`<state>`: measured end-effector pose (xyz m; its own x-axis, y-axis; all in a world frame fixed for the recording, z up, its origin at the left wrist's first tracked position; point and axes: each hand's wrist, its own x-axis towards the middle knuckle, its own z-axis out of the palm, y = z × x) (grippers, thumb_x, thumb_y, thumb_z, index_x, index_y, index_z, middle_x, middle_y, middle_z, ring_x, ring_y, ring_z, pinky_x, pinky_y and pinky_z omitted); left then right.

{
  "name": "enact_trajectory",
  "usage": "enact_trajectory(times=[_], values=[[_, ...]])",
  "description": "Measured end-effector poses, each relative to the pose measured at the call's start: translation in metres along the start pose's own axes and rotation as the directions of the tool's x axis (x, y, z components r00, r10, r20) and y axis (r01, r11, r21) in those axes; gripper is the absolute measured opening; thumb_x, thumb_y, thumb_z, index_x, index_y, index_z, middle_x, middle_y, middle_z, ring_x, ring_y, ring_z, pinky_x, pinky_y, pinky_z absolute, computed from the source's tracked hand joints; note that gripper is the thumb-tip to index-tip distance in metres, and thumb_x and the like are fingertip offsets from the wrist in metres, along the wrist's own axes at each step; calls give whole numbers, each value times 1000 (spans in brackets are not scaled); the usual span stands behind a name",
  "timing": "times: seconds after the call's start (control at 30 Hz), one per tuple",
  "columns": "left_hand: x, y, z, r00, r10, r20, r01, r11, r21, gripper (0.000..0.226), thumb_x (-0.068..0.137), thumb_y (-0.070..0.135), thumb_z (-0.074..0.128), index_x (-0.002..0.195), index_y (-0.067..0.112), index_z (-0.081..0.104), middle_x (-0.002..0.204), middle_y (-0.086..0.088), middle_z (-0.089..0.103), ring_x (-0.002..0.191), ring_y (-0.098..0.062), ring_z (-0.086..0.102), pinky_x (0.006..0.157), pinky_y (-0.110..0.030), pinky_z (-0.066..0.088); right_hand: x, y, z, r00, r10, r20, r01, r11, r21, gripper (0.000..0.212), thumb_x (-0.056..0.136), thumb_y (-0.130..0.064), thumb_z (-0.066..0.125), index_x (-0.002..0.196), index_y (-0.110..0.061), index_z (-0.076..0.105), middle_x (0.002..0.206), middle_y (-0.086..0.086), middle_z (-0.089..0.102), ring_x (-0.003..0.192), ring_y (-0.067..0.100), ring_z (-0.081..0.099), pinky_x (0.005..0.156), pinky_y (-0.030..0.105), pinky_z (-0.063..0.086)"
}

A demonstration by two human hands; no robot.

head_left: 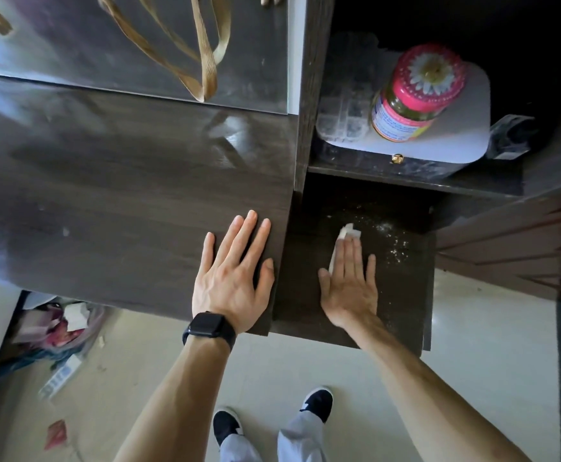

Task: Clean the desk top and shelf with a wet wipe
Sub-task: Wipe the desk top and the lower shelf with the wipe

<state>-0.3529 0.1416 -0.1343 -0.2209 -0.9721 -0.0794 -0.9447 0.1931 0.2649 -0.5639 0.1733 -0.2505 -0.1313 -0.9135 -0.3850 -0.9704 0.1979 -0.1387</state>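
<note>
Dust specks [393,243] lie on the lower shelf [402,295], toward its back right corner. On this shelf the right grip [350,285] lies flat, fingers straight and close together, pressing the wet wipe [348,232] down; the wipe shows beyond the fingertips. The left grip [235,278] rests palm-down on the surface [122,195] at its front right corner, fingers straight and spread, holding nothing. A black watch [209,328] sits on the left wrist.
</note>
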Motion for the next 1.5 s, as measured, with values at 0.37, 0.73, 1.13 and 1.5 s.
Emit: enact_trajectory(times=[0.37, 0.73, 1.13, 1.5], values=[[1, 0, 0, 1000, -5, -20, 5, 1000, 8, 56, 100, 42, 30, 155, 33, 23, 163, 11, 14, 151, -8, 5, 123, -45, 9, 47, -6, -10, 998, 6, -62, -3, 999, 51, 66, 103, -46, 8, 154, -16, -22, 160, -2, -33, 145, 11, -34, 121, 48, -15], [2, 4, -1, 999, -3, -33, 2, 1000, -18, 57, 98, 41, 30, 154, 33, 25, 163, 11, 15, 151, -7, 5, 122, -47, 11, -4, -22, 9, 946, -323, 3, 323, 945, -44, 65, 103, -46, 10, 158, -14, -7, 163, -1, -25, 149, 13, -26, 122, 49, -10], [-3, 6, -5, 1000, 16, 7, -17, 996, 85, 65, 96, 53, 30, 155, 29, 21, 163, 5, 16, 151, -15, 10, 122, -47, 11, -54, -5, 28, 996, 47, -74, -43, 998, 55, 77, 101, -49, 20, 155, 3, 2, 164, 21, -7, 153, 30, -8, 124, 51, 5], [43, 8, 3, 993, 118, -26, -117, 992, 39, 72, 95, 55, 36, 157, 29, 12, 165, 7, 4, 151, -12, -4, 123, -48, 3, 108, -20, -33, 980, -181, -84, 172, 980, -101, 73, 101, -53, 12, 156, -13, -14, 165, 4, -20, 148, 14, -27, 122, 48, -12]])
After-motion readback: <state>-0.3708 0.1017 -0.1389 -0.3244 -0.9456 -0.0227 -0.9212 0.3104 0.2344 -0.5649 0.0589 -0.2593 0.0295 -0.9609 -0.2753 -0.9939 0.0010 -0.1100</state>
